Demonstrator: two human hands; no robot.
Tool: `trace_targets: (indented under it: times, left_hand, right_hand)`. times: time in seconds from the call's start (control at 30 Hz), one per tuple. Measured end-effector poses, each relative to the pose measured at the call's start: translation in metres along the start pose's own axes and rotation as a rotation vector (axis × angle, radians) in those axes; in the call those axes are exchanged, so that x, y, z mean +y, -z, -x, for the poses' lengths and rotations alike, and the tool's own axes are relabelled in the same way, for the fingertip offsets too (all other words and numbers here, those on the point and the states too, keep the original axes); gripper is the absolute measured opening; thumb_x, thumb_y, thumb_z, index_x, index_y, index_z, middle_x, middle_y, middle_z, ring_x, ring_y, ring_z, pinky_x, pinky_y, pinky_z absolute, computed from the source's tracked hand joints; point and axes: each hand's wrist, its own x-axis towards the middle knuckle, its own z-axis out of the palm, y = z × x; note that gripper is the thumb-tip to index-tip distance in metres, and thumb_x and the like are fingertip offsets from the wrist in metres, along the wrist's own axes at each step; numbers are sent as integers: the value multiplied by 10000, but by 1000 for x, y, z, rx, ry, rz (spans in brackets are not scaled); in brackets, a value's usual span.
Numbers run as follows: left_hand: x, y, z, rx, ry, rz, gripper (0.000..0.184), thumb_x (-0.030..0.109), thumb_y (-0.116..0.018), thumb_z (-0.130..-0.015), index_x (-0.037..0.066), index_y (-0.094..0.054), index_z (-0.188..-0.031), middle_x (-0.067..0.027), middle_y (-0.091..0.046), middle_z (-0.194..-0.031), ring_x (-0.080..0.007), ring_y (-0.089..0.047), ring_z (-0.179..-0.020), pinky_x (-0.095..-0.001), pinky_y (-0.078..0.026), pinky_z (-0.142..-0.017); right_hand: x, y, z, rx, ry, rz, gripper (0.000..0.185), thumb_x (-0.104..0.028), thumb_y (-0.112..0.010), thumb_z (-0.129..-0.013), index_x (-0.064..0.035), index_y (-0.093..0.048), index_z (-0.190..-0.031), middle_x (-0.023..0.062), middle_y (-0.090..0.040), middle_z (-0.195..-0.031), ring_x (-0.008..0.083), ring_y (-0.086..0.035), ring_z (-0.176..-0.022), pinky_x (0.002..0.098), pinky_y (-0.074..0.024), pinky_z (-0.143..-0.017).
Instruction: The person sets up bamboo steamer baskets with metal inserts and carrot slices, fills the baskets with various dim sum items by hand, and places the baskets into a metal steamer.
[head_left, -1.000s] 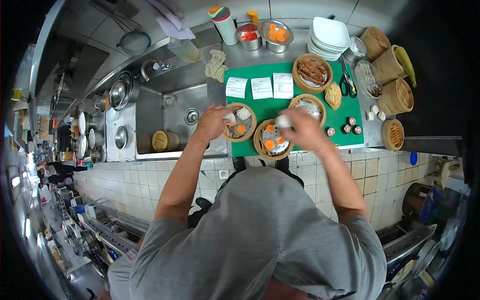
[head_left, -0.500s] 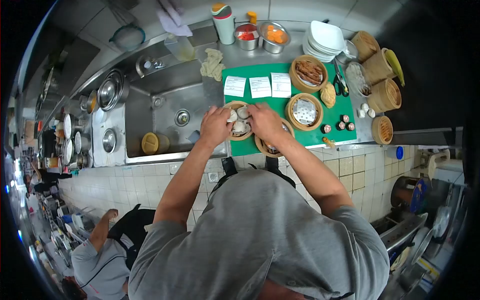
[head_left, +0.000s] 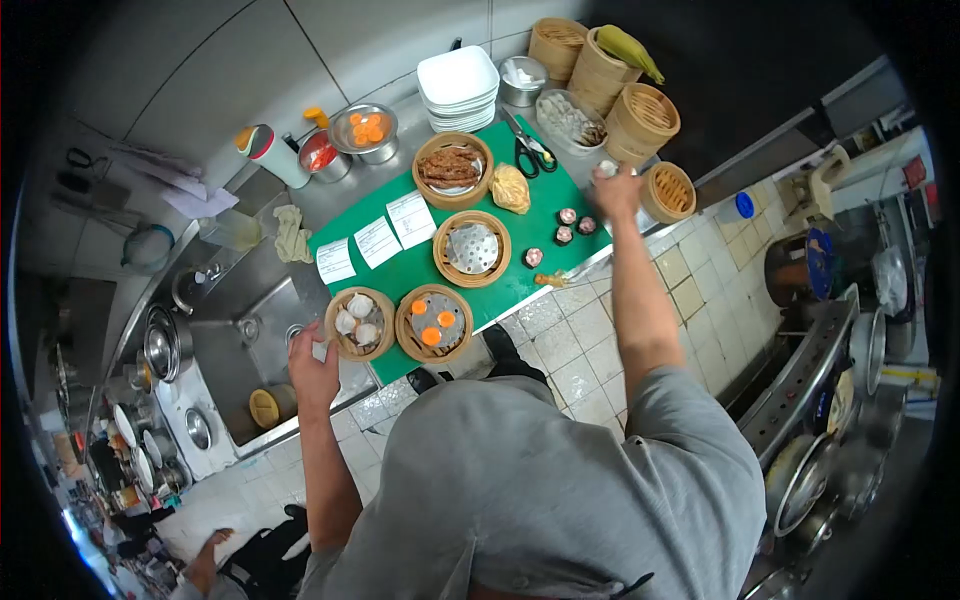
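My left hand (head_left: 314,366) is at the left edge of the green board (head_left: 520,297), beside a bamboo steamer (head_left: 385,340) with several white dumplings (head_left: 360,306); something pale and small shows at its fingers. Right of that steamer, another steamer (head_left: 402,325) bears several carrot slices (head_left: 431,336) on perforated paper. A third steamer (head_left: 505,250) holds only perforated paper. At the board's right, my right hand (head_left: 617,190) is closed round white dumplings that its fingers partly cover. Several dark-wrapped pieces (head_left: 564,235) stand on the board nearby.
Behind are a steamer of brown food (head_left: 450,168), a yellow bundle (head_left: 511,189), scissors (head_left: 527,158), white plates (head_left: 458,80) and paper slips (head_left: 377,243). Stacked steamers (head_left: 610,78) stand at the back right. The sink (head_left: 250,345) lies left. A co-worker (head_left: 265,560) is at the lower left.
The view has turned. My right hand has left the dumpling steamer and reached to the board's right side. My left hand has moved off that steamer's inside to its left.
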Motion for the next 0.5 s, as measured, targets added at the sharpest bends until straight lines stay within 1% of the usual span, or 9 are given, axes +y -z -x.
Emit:
trace_targets:
  times: [0.07,0.13,0.2,0.27,0.33,0.37,0.4,0.47,0.5]
  left_hand:
    - [21,-3,0,2,-23,-12,265,58,-789,-818,25,-587,-986,-173,-701,-1210,-386,-633,-1140,-466,-503,-974]
    - [45,-4,-3,-16,-57,-30,270,57,-785,-824,28,-594,-1013,-173,-700,-1208,-384,-642,-1124,-466,-508,-970]
    - [70,-11,-11,-108,-68,-7,270,55,-781,-824,34,-615,-1037,-175,-696,-1213,-382,-654,-1108,-454,-513,-968]
    - [90,-13,-18,-129,-53,-6,264,59,-774,-832,38,-628,-1051,-178,-694,-1226,-379,-653,-1120,-439,-514,-973]
    - [100,-13,-19,-122,-112,9,262,61,-768,-839,42,-637,-1065,-179,-694,-1242,-381,-652,-1134,-437,-513,-978]
    - [105,-11,-18,-131,-109,12,258,63,-765,-847,31,-653,-1077,-175,-696,-1249,-370,-674,-1096,-429,-541,-927]
    - [106,-14,-17,-134,-95,5,258,63,-765,-847,31,-653,-1077,-175,-696,-1249,-370,-674,-1096,-429,-541,-927]
    - [104,-18,-10,-148,-80,15,255,67,-769,-851,30,-673,-1084,-170,-702,-1240,-355,-699,-1044,-412,-568,-863]
    - [100,-23,-5,-175,-2,53,260,87,-787,-850,36,-689,-1086,-164,-708,-1214,-346,-717,-984,-400,-589,-818]
  right_hand:
    - [17,-19,-32,-66,49,194,770,-522,-723,-888,-98,-450,-1471,352,-419,-1464,497,-589,-1233,532,-505,-1026]
    - [7,-20,-34,-122,23,189,772,-546,-712,-887,-114,-452,-1473,339,-423,-1444,497,-592,-1227,537,-503,-1029]
    - [5,-7,-36,-160,-23,192,775,-569,-701,-886,-129,-454,-1475,325,-427,-1425,496,-595,-1221,542,-501,-1032]
    - [4,-1,-36,-85,-89,213,793,-591,-702,-873,-140,-454,-1476,347,-385,-1428,523,-591,-1201,537,-510,-1016]
    - [19,-18,-47,-48,-45,182,784,-597,-705,-866,-146,-473,-1464,359,-385,-1407,543,-590,-1170,540,-515,-996]
    - [21,-18,-45,-56,-4,221,783,-605,-704,-863,-150,-480,-1459,356,-392,-1396,540,-591,-1163,541,-516,-991]
    - [23,-17,-44,-61,37,260,782,-612,-703,-859,-154,-487,-1455,352,-399,-1385,537,-593,-1155,543,-517,-986]
    - [24,-9,-44,-97,69,316,792,-618,-705,-854,-173,-478,-1469,341,-409,-1367,525,-595,-1147,537,-518,-987]
    - [26,-5,-42,-98,54,297,785,-617,-706,-852,-174,-490,-1463,346,-407,-1381,532,-591,-1154,540,-516,-988]
